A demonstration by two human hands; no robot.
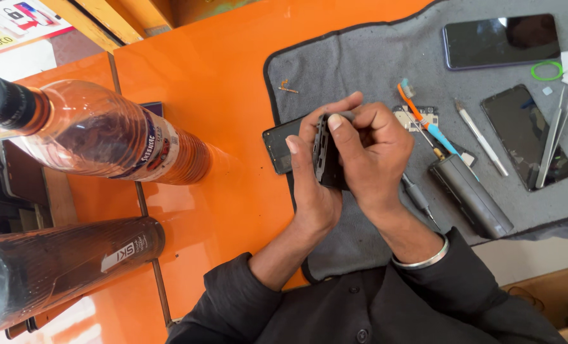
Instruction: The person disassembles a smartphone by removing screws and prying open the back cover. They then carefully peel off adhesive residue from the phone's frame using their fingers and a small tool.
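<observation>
I hold a dark phone body (327,156) on its edge between both hands, just above the grey work mat (360,70). My left hand (309,172) wraps it from below and behind, fingers curled shut around its back. My right hand (373,156) closes on it from the other side, thumb pressed along the upper edge and fingers folded tight. I judge this to be the step of prising or seating the shell along its seam; the next move likely calls for steady thumb pressure along that edge without twisting the frame.

Just under my left fingers lies another dark phone (280,143), flat, half on the mat and half on the orange table (220,83). Beyond my right knuckles lie a blue-handled screwdriver (433,130) and a small circuit board (417,116); near my right wrist sits a dark oblong case (472,194). Farther right are a thin white tool (481,139), a phone with tweezers (550,143) lying across it, and another phone (500,39) at the mat's far end. Well off to my left stand two plastic bottles (99,137).
</observation>
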